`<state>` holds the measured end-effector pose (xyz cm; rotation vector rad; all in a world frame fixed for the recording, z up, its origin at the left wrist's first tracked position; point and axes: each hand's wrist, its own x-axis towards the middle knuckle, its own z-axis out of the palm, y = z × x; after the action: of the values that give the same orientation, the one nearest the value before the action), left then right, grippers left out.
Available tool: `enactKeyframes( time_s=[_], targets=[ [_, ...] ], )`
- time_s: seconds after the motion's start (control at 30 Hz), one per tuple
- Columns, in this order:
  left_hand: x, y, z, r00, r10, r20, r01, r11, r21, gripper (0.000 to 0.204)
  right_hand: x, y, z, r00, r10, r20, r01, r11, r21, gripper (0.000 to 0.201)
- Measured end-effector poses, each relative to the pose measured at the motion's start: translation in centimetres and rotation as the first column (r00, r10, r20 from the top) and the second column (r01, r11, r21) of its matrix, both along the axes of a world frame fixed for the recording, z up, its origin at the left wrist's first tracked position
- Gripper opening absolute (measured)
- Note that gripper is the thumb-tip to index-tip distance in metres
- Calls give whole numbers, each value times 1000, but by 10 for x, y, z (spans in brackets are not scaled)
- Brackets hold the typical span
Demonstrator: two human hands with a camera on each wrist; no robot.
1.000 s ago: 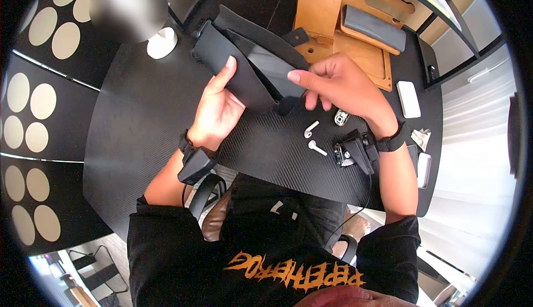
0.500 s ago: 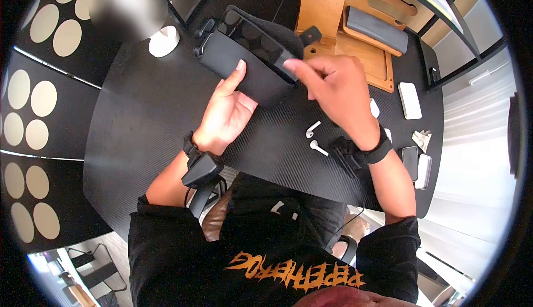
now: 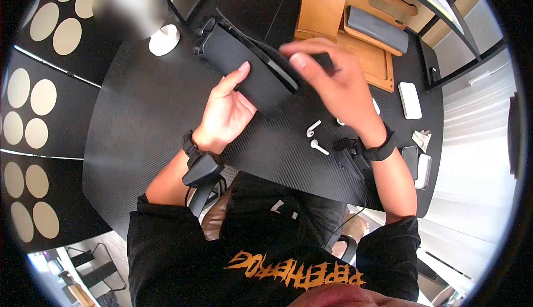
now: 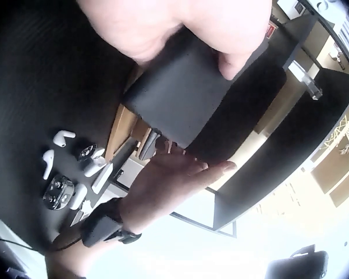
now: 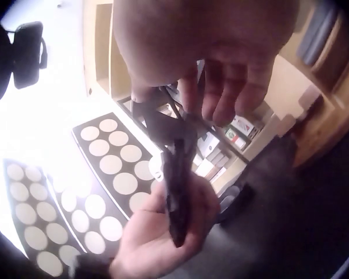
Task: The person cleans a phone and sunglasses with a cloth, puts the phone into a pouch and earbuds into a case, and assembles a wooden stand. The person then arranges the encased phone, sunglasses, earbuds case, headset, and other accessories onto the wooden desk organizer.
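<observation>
My left hand point(image 3: 229, 110) grips a flat black case point(image 3: 244, 65) with a flap, its thumb across the near face and its other fingers behind. The case is tilted above the desk, its long mouth slightly parted. At the right end of the case, my right hand point(image 3: 338, 79) pinches the black flap point(image 5: 163, 125) between thumb and forefinger; the other fingers curl loosely. In the left wrist view the case's smooth face point(image 4: 180, 87) fills the space between both hands. The inside of the case is mostly hidden.
Two white earbuds point(image 3: 315, 147) lie on the black desk point(image 3: 144, 118) near my right wrist. A white box point(image 3: 410, 100) and small white pieces lie further right. A wooden stand point(image 3: 325, 7) is at the back, with a dark glossy object point(image 3: 205, 29) beyond the case's left end.
The case's mouth, wider before, has narrowed as the flap came down toward the near side. My right hand has moved up along with the flap; the left keeps its grip.
</observation>
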<state>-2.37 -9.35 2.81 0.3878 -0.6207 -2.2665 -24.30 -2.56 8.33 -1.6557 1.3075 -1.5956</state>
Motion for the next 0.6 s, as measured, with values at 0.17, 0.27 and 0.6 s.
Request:
enactKeyframes(
  time_s=[0.17,0.27,0.6],
  targets=[
    [-3,8,15,998,-56,-36,56,998,-2,58,7,11,2,899,17,-438,-73,991,-112,29],
    [-4,11,22,997,-79,-21,79,997,-27,50,8,13,2,832,-25,-554,-40,994,-105,33],
    [3,5,21,965,70,253,-35,990,-137,34,-6,12,7,944,307,-120,-282,941,187,40]
  ],
)
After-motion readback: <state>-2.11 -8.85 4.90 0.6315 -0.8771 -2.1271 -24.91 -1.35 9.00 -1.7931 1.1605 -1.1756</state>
